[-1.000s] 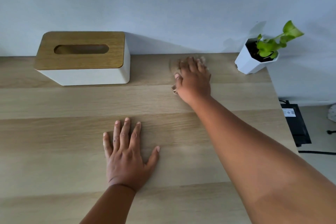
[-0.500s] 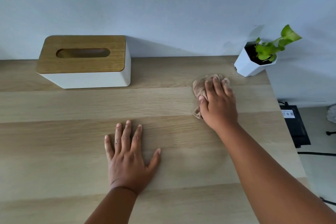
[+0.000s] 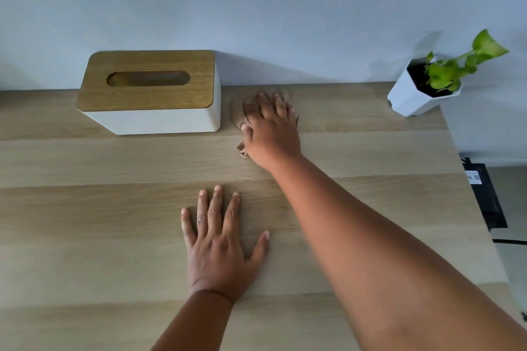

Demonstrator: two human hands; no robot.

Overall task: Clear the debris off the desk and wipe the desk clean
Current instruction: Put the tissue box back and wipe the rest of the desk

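My right hand (image 3: 272, 129) presses a beige cloth (image 3: 241, 111) flat onto the light wooden desk (image 3: 85, 222), at the back near the wall and just right of the tissue box. Most of the cloth is hidden under the palm; its edges show around the fingers and by the thumb. My left hand (image 3: 221, 242) lies flat on the desk in the middle, fingers spread, holding nothing. I see no loose debris on the desk.
A white tissue box with a wooden lid (image 3: 151, 91) stands at the back left against the wall. A white pot with a green plant (image 3: 422, 88) sits at the back right corner. Past the desk's right edge, a black device (image 3: 484, 194) lies on the floor.
My right hand has slid the cloth from the right side, near the plant, back and left toward the tissue box. The left hand has stayed in place.
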